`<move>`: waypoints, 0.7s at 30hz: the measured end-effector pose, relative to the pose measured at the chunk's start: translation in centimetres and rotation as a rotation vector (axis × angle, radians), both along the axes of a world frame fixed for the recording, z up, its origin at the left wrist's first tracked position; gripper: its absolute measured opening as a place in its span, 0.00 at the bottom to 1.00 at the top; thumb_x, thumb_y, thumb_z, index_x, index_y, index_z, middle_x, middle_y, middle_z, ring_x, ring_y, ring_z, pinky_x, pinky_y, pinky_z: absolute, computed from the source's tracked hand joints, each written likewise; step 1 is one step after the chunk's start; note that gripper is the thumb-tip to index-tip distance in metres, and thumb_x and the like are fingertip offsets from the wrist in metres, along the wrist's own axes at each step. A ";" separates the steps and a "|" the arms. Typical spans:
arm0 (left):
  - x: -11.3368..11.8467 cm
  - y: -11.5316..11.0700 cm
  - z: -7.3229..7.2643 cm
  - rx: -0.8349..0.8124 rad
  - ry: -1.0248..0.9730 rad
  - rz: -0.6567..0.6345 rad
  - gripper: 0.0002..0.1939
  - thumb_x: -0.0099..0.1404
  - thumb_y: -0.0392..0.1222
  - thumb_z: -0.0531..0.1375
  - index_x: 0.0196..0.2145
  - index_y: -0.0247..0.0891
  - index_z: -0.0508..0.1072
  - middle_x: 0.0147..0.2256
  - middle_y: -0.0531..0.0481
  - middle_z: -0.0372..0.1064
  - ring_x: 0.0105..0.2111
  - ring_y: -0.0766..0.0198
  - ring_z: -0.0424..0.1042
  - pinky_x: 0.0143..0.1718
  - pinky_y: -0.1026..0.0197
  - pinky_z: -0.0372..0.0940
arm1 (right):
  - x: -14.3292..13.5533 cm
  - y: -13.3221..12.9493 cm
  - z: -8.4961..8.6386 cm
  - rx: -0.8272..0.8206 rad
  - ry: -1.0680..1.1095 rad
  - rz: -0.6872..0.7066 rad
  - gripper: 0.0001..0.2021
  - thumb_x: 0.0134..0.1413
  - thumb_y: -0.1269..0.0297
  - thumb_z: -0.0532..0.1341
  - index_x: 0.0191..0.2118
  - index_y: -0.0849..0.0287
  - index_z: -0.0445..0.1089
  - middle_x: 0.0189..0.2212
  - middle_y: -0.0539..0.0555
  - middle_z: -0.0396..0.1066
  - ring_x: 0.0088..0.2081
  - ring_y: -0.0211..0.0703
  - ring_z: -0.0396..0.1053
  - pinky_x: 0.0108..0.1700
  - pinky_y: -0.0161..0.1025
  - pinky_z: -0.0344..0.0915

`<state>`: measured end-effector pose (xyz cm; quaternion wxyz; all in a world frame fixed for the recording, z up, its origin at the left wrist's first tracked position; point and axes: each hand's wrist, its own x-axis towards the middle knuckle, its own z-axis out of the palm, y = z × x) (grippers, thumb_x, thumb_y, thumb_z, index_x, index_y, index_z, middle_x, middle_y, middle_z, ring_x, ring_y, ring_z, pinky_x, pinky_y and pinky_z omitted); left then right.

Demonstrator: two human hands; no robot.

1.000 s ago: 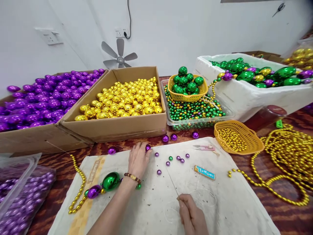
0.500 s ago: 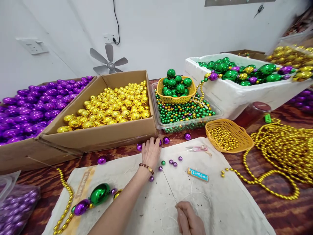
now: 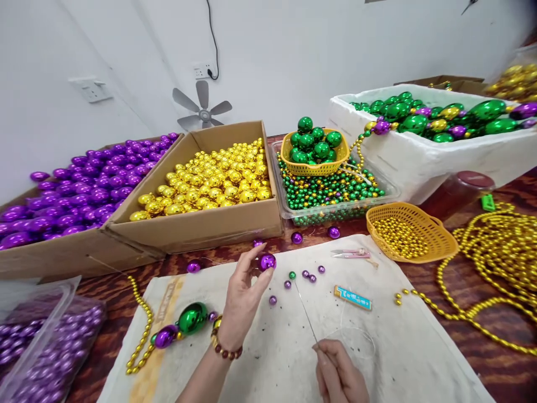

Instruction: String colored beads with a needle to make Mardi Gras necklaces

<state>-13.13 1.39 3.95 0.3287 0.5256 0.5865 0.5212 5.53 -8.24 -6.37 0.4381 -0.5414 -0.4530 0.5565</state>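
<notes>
Between the thumb and fingers of my left hand point(image 3: 243, 299) is a shiny purple bead point(image 3: 267, 262), raised over the cloth. My right hand point(image 3: 339, 369) pinches the lower end of a long thin needle point(image 3: 306, 313). The needle's far tip lies by a small green bead point(image 3: 292, 275). Thin pale thread point(image 3: 363, 333) loops on the cloth beside my right hand. Several small purple beads point(image 3: 312, 278) lie about the needle tip. Left of my left wrist rests a strung piece with a big green bead point(image 3: 193, 318), a purple bead and a gold bead chain point(image 3: 146, 313).
Cardboard boxes of purple beads point(image 3: 104, 184) and gold beads point(image 3: 210, 184) stand behind the white cloth point(image 3: 277, 341). Pink snips point(image 3: 352, 253) and a blue-labelled packet point(image 3: 353, 297) lie right. Beyond are an orange basket point(image 3: 440, 240), a foam box point(image 3: 419, 162) and gold bead strands point(image 3: 499, 268).
My left hand has picked up a purple bead by the box edge and drawn it back over the cloth. My right hand still grips the needle. The view has shifted left.
</notes>
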 end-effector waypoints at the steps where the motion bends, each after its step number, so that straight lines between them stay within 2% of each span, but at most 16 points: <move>1: 0.1 -0.8 0.3 0.011 -0.053 0.028 0.21 0.64 0.42 0.61 0.55 0.46 0.65 0.49 0.47 0.67 0.48 0.61 0.68 0.51 0.59 0.63 | -0.3 0.0 0.5 0.004 0.021 0.013 0.21 0.60 0.44 0.53 0.34 0.59 0.68 0.12 0.43 0.51 0.14 0.34 0.50 0.15 0.30 0.48; 6: -0.2 -3.3 1.0 0.021 -0.224 0.053 0.15 0.64 0.41 0.61 0.49 0.44 0.70 0.47 0.47 0.70 0.45 0.59 0.70 0.46 0.59 0.65 | -2.1 -0.3 2.2 0.048 0.105 0.072 0.17 0.63 0.49 0.53 0.37 0.59 0.66 0.14 0.42 0.52 0.15 0.32 0.48 0.15 0.30 0.43; 10: -0.7 -4.4 1.2 -0.034 -0.312 0.045 0.18 0.66 0.43 0.59 0.54 0.44 0.70 0.51 0.44 0.69 0.48 0.57 0.69 0.43 0.60 0.65 | -3.3 -0.5 2.9 0.114 0.102 0.116 0.15 0.65 0.53 0.51 0.38 0.60 0.66 0.14 0.43 0.54 0.14 0.31 0.48 0.14 0.29 0.42; 14: -1.0 -4.9 1.0 -0.044 -0.392 0.065 0.20 0.65 0.44 0.59 0.54 0.43 0.70 0.51 0.43 0.69 0.47 0.55 0.69 0.43 0.61 0.65 | -4.0 -0.6 2.9 0.133 0.084 0.168 0.16 0.65 0.53 0.51 0.38 0.60 0.67 0.15 0.44 0.56 0.13 0.30 0.47 0.13 0.29 0.42; 18: -1.1 -4.7 0.3 0.033 -0.359 0.049 0.20 0.62 0.41 0.63 0.52 0.44 0.70 0.50 0.45 0.67 0.46 0.59 0.68 0.45 0.62 0.65 | -4.3 -0.9 2.7 0.121 0.087 0.183 0.15 0.65 0.53 0.51 0.38 0.59 0.67 0.14 0.44 0.56 0.13 0.30 0.47 0.13 0.29 0.42; 21: -1.2 -4.7 0.0 0.082 -0.303 0.098 0.21 0.62 0.39 0.63 0.53 0.46 0.69 0.50 0.47 0.66 0.47 0.61 0.68 0.48 0.62 0.65 | -4.3 -1.1 2.5 0.109 0.081 0.148 0.15 0.65 0.53 0.51 0.38 0.59 0.67 0.14 0.44 0.57 0.13 0.30 0.48 0.13 0.29 0.43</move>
